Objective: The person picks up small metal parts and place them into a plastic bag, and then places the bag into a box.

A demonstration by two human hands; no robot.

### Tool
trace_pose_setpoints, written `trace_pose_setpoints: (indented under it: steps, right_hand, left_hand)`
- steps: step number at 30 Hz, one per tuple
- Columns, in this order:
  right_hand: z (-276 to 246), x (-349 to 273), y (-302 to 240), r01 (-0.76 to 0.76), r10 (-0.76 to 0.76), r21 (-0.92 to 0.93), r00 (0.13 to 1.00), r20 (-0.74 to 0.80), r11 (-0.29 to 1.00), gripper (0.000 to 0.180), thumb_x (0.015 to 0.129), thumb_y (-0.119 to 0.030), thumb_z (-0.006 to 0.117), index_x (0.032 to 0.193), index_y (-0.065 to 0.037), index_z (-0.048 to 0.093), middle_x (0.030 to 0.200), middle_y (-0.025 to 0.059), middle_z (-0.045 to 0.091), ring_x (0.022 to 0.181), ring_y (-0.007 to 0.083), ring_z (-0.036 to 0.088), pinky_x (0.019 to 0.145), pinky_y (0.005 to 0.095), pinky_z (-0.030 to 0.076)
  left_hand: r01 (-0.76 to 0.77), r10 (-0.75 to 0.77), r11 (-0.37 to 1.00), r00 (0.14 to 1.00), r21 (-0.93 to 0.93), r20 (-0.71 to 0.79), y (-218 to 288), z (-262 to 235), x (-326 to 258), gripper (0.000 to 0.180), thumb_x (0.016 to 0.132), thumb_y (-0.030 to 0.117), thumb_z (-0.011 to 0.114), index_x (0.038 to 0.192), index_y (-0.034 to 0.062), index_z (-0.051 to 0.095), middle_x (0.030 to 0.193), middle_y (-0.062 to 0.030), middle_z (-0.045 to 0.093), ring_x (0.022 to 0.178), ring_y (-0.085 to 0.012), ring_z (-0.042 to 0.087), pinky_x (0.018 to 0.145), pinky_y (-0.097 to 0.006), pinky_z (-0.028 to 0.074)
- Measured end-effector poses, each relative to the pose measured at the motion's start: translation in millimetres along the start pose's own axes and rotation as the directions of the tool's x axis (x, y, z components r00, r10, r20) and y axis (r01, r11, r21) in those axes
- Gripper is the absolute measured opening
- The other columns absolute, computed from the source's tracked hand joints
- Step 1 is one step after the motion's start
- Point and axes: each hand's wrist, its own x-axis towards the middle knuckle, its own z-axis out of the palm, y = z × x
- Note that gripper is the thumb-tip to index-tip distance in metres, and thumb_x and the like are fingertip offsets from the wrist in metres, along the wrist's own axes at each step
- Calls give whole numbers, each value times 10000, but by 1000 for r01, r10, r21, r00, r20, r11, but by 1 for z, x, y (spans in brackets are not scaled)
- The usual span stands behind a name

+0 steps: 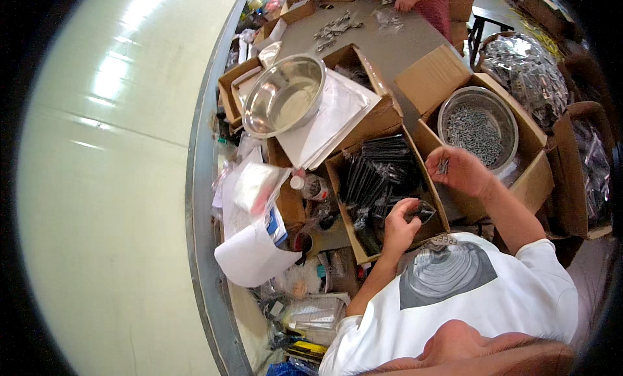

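Observation:
My left hand point(401, 225) is closed on a small dark, shiny plastic bag point(426, 212), above the near right corner of a cardboard box point(442, 215). Flat black packets point(383, 165) fill much of that box. My right hand point(459, 169) is raised beside it, its fingers curled round a few small grey metal screws point(442, 166). Just beyond the right hand, a round steel bowl point(445, 119) sits in another open carton point(529, 132). Loose screws point(472, 132) lie in a heap inside the bowl.
Another steel bowl point(250, 110) rests tilted beside white sheets point(341, 110). A capped bottle point(316, 188) stands left of the packet box. At the far side, another person's hand point(406, 3) is near small metal parts point(337, 28). A bulging bag point(525, 71) stands at right.

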Motion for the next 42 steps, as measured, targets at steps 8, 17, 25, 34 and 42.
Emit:
trace_pose_setpoints:
  steps: [8, 17, 25, 34, 42]
  right_hand:
    - [65, -15, 36, 213, -19, -652, 956, 291, 727, 404, 931, -378, 481, 1080, -21, 600, 1125, 126, 565, 1070, 212, 522, 906, 349, 412]
    - [38, -20, 32, 397, -89, -912, 909, 407, -105, 133, 717, -121, 699, 745, -21, 616, 927, 125, 628, 846, 308, 615, 743, 388, 502]
    - [40, -28, 10, 301, -126, -949, 949, 289, 95, 152, 697, -79, 712, 783, -33, 595, 828, 95, 628, 798, 302, 618, 698, 374, 492]
    - [54, -27, 30, 499, -167, -860, 843, 511, -108, 164, 703, -102, 685, 825, -122, 576, 871, 33, 578, 853, 242, 566, 784, 386, 411]
    - [54, -53, -7, 386, -234, -906, 877, 419, -176, 129, 737, -109, 665, 803, -100, 555, 880, 32, 587, 876, 245, 554, 799, 383, 387]
  left_hand:
    - [-12, 14, 971, 1000, -240, 8, -4, -4, -2, 430, 709, -30, 573, 1139, -32, 580, 1112, -74, 606, 1019, -162, 566, 866, -292, 440]
    - [70, -84, 946, 996, -317, -30, 8, -12, -6, 245, 758, 25, 649, 994, -36, 631, 1029, -80, 623, 836, -156, 606, 736, -280, 487]
    - [-353, 343, 918, 935, 179, 89, 35, -43, -12, 154, 755, -55, 651, 892, 13, 672, 851, -106, 626, 726, -229, 619, 636, -283, 488]
    - [-441, 451, 891, 887, 110, -95, 35, -16, -19, 150, 787, -48, 647, 892, 19, 563, 831, -123, 630, 744, -193, 616, 671, -283, 487]
    - [-466, 375, 812, 878, -352, -296, 20, -13, -16, 252, 839, -13, 644, 873, 58, 404, 886, -114, 615, 737, -115, 552, 672, -232, 457]
